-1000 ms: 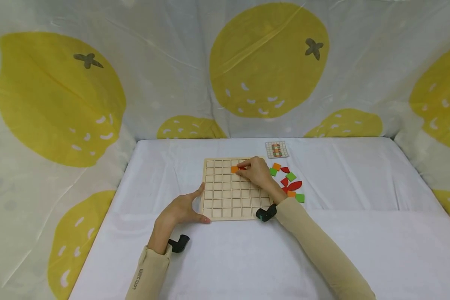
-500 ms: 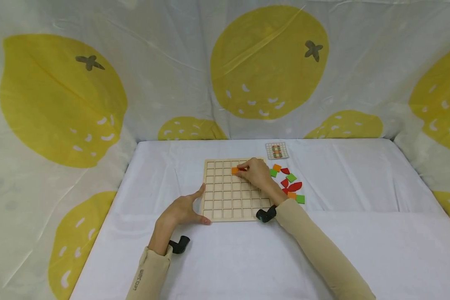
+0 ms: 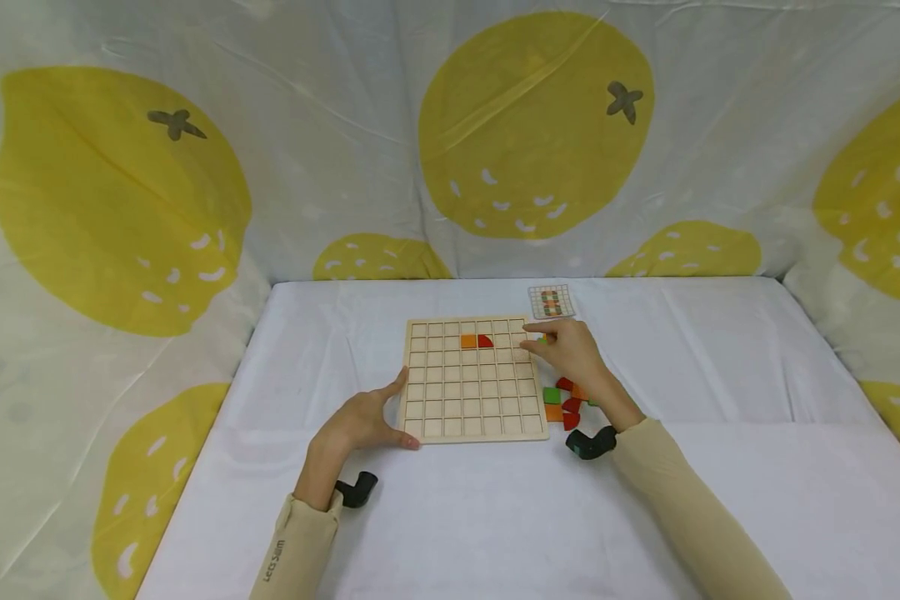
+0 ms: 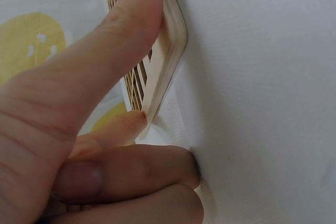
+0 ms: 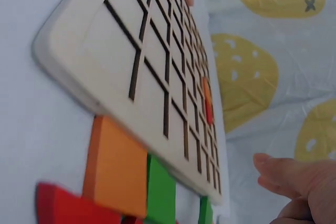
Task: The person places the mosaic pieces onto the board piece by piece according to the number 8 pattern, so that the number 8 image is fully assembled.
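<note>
A square wooden grid board (image 3: 453,392) lies on the white cloth. In one row near its far edge, an orange square tile (image 3: 468,342) and a red quarter-round tile (image 3: 484,341) sit side by side. My left hand (image 3: 360,419) rests at the board's near left corner. Its thumb (image 4: 123,30) lies along the near edge, and the index finger touches the left edge; the remaining fingers bend on the cloth. Over the board's right edge is my right hand (image 3: 579,354), thumb and index finger apart with nothing between them.
Loose pieces lie right of the board, partly hidden by my right hand: a green square (image 3: 552,396), an orange square (image 3: 554,412) and several red curved ones (image 3: 572,421). A pattern card (image 3: 551,302) lies behind them. Lemon-printed cloth (image 3: 540,125) hangs at the back.
My right hand has left the red quarter-round tile in the grid and moved right, over the loose pieces. Both placed tiles show fully now. My left hand stays put.
</note>
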`<action>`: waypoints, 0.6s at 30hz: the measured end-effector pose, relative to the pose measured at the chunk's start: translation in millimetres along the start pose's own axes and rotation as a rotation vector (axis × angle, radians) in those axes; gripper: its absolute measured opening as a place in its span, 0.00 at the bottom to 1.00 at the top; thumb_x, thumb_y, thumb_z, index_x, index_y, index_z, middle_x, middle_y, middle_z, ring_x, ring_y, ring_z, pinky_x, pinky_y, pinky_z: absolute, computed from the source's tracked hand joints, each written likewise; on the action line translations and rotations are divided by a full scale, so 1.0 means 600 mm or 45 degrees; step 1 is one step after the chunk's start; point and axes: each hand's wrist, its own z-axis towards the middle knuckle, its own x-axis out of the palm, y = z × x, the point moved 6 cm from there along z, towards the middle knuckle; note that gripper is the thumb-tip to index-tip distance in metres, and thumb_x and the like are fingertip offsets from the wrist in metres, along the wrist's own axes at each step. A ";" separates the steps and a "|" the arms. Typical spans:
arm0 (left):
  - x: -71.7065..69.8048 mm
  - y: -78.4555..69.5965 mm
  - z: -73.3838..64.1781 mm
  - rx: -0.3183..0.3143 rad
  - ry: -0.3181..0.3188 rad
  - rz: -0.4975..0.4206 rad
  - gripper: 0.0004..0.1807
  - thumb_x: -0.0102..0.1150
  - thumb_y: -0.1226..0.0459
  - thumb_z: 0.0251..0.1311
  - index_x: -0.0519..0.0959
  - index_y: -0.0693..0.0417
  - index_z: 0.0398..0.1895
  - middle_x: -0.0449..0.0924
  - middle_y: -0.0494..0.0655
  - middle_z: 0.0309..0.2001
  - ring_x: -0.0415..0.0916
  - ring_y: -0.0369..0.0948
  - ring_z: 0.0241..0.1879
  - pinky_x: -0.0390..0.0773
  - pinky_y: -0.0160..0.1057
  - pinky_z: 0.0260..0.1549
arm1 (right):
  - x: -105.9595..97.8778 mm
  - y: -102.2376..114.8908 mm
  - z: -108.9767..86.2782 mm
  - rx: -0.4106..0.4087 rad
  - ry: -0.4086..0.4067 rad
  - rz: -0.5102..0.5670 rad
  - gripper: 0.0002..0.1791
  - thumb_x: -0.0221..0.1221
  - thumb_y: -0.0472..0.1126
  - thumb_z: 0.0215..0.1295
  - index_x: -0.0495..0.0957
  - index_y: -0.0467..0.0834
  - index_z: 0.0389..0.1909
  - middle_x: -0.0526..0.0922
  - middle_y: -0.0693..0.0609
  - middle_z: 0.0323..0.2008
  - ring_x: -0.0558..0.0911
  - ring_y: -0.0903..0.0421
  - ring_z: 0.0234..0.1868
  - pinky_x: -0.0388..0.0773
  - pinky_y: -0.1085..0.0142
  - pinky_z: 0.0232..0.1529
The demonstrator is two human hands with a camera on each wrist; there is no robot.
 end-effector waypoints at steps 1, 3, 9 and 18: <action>0.000 0.000 0.000 -0.001 0.000 -0.001 0.69 0.84 0.46 0.42 0.48 0.37 0.84 0.63 0.66 0.76 0.64 0.64 0.74 0.70 0.64 0.67 | -0.006 -0.009 -0.004 0.023 -0.001 0.006 0.20 0.73 0.43 0.63 0.87 0.39 0.54 0.58 0.56 0.13 0.57 0.59 0.16 0.51 0.70 0.20; 0.000 0.000 0.000 -0.001 0.001 -0.004 0.69 0.84 0.46 0.42 0.48 0.38 0.84 0.63 0.66 0.76 0.64 0.64 0.74 0.70 0.64 0.67 | -0.015 -0.028 -0.011 0.074 0.011 0.022 0.21 0.72 0.43 0.64 0.87 0.38 0.55 0.57 0.55 0.13 0.57 0.58 0.16 0.51 0.70 0.19; 0.000 0.001 0.000 0.001 -0.002 -0.012 0.69 0.84 0.47 0.42 0.48 0.38 0.84 0.63 0.65 0.77 0.63 0.64 0.75 0.69 0.65 0.67 | -0.033 -0.075 -0.026 0.232 0.023 0.088 0.20 0.70 0.44 0.66 0.86 0.40 0.56 0.64 0.54 0.15 0.66 0.55 0.15 0.56 0.70 0.17; 0.002 0.003 0.001 0.009 -0.005 -0.012 0.69 0.84 0.47 0.42 0.47 0.38 0.84 0.63 0.64 0.77 0.63 0.63 0.75 0.69 0.64 0.68 | -0.045 -0.110 -0.036 0.277 -0.023 0.010 0.21 0.70 0.45 0.67 0.86 0.39 0.56 0.64 0.52 0.15 0.67 0.53 0.16 0.56 0.69 0.17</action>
